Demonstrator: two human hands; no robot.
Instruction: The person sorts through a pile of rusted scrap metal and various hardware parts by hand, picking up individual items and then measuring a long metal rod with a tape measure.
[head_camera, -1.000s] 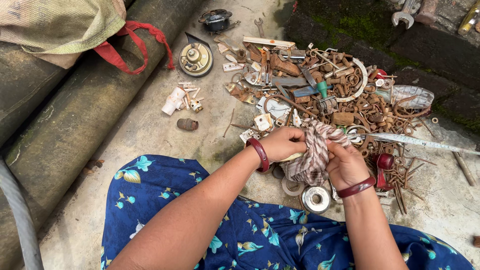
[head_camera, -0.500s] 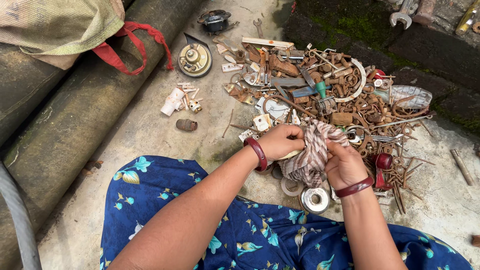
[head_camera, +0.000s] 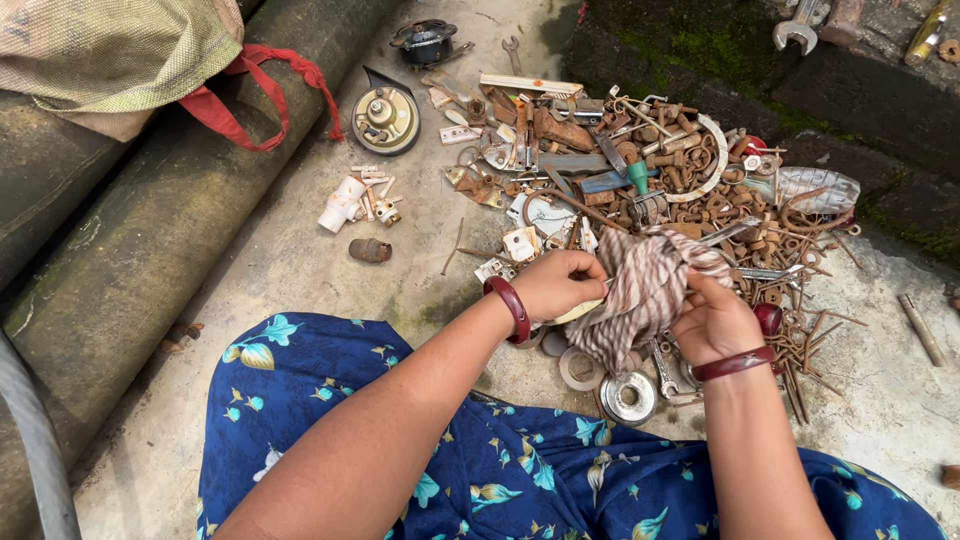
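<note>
Your left hand (head_camera: 556, 283) is closed in a loose fist, its fingertips pinching one edge of the striped brown-and-white rag (head_camera: 640, 290). Your right hand (head_camera: 712, 318) is curled shut around the rag's other side, with a slim metal tool (head_camera: 728, 233) poking out of the cloth just above that hand. The rag hangs bunched between the two hands, directly over the near edge of the heap of rusty nuts, bolts and scrap (head_camera: 650, 170), which spreads out beyond your knuckles. Just below the rag lie a flat washer ring (head_camera: 580, 368) and a round shiny metal part (head_camera: 629, 398), near your right wrist. Well off to the left of your left hand sits a round brass-coloured horn (head_camera: 385, 119).
</note>
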